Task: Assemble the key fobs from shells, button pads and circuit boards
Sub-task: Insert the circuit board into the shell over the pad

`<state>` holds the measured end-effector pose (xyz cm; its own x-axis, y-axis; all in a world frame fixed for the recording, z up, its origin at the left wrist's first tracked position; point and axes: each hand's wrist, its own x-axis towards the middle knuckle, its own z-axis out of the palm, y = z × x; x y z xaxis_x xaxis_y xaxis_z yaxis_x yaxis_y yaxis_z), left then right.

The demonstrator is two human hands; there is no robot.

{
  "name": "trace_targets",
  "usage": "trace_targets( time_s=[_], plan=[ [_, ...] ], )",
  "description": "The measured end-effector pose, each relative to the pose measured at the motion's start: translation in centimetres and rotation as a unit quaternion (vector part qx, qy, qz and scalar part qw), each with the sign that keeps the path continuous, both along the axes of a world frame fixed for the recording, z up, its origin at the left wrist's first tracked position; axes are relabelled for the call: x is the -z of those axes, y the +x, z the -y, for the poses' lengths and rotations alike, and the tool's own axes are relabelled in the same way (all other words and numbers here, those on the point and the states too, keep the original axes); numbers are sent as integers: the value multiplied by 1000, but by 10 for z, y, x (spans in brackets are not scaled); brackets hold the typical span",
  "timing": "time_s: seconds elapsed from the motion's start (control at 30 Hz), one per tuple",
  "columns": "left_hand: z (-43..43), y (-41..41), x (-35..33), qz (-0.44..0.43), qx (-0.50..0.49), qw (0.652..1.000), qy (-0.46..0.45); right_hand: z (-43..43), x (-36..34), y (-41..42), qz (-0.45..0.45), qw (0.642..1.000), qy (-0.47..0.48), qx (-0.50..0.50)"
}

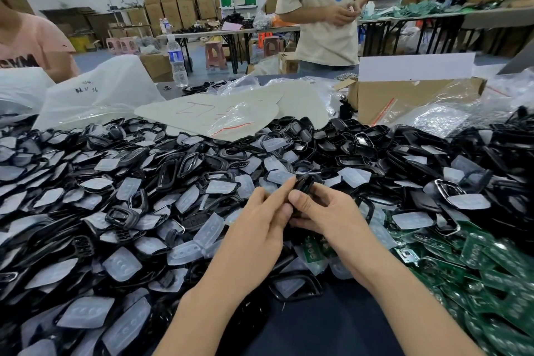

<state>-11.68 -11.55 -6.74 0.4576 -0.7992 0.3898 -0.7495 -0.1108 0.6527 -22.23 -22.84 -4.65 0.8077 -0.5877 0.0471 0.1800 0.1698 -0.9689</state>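
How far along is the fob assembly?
Done: no finished fobs I can pick out. In hand: one black shell, gripped by the right hand, with the left hand fingers touching it. Left: heaps of shells, clear button pads and green circuit boards lie loose.

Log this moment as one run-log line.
step: fob assembly | right hand: grips black shell | left hand: index finger straight against shell | piles: button pads left, circuit boards right

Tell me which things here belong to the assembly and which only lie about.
For the job: black shell gripped by the right hand, clear button pads, green circuit boards.
Lying about: water bottle, cardboard box, plastic bags.
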Motion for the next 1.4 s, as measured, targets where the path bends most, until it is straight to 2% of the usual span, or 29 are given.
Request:
trace_targets(
  time_s=[0.17, 0.47, 0.7, 1.17, 1.4],
  plan=[
    [2, 1, -4, -50, -12, 996, -73, 2, 0, 2, 23, 998, 50, -2],
    [2, -7, -6, 58, -35, 991, -119, -1, 4, 7, 59, 987, 149, -9],
    [8, -11, -3, 66, -64, 980, -174, -4, 6, 9, 68, 974, 214, -10],
    [8, -13, -6, 49, -72, 981, -176, -3, 4, 6, 79, 974, 214, -18],
    [3, -11, -7, 104, -81, 979, -156, -4, 2, 6, 86, 964, 249, -29]
  ],
)
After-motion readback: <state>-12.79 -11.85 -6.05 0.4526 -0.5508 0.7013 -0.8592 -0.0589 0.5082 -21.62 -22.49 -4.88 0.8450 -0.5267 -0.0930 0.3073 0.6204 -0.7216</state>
